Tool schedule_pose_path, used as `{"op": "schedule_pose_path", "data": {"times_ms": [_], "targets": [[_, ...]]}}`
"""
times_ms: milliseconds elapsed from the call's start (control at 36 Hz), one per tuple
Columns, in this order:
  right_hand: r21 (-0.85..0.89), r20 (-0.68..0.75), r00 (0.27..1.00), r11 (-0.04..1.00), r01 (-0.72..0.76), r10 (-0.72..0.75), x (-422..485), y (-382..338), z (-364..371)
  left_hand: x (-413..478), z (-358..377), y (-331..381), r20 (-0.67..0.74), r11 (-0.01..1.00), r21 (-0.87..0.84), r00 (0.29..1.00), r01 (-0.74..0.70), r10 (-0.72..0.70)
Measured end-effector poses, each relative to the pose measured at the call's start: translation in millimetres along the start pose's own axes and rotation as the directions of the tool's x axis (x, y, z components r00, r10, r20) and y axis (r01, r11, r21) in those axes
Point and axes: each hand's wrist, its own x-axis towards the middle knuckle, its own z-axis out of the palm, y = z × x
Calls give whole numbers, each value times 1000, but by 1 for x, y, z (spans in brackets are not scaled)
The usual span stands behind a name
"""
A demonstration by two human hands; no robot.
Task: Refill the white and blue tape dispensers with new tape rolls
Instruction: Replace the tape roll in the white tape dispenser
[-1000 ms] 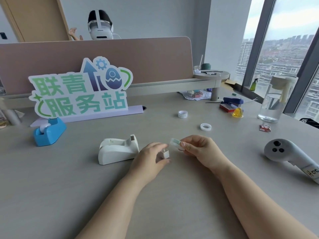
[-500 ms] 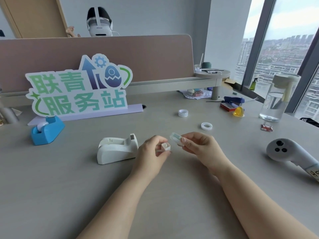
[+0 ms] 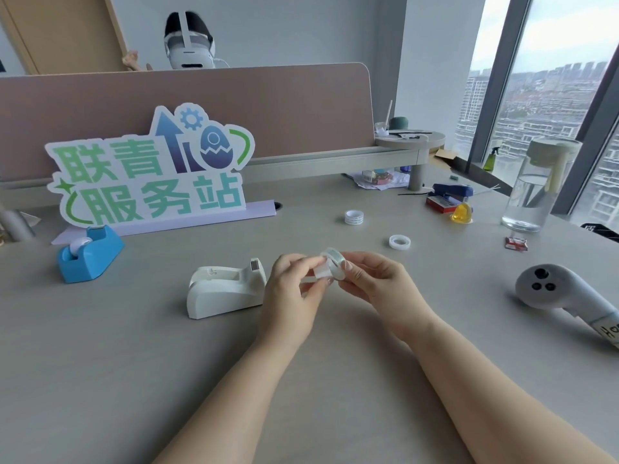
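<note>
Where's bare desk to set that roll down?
Free: wide near strip of desk left of the forearms, below the white dispenser; also the gap between blue dispenser and white one. Crowded: far right, around stapler, bottle, spare rolls.

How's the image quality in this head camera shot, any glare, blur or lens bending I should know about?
Head view: daylight from the window at right, soft and even, with only faint shadows on the desk. Wide-angle bending curves the partition and window frames. The tape roll between the left hand and right hand looks slightly soft, its details hard to read. No strong glare.
</note>
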Motion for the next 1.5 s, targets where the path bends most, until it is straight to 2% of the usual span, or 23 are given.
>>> {"op": "schedule_pose_path", "data": {"times_ms": [167,861,1250,1500], "targets": [[6,10,1000,1000,-30,30,-1,-2,3,0,1,1,-30,1000,-23,1000,-7,6],[82,-2,1000,997,3,-3,-3,-3,11,1,5,8,-184,1000,-6,983,6,-7],[72,-5,1000,997,25,-25,-4,-2,10,1,6,6,-159,990,-116,983,75,-93],[-31,7,999,999,42,-42,-5,0,8,-1,8,6,-119,987,-121,986,104,-118]]}}
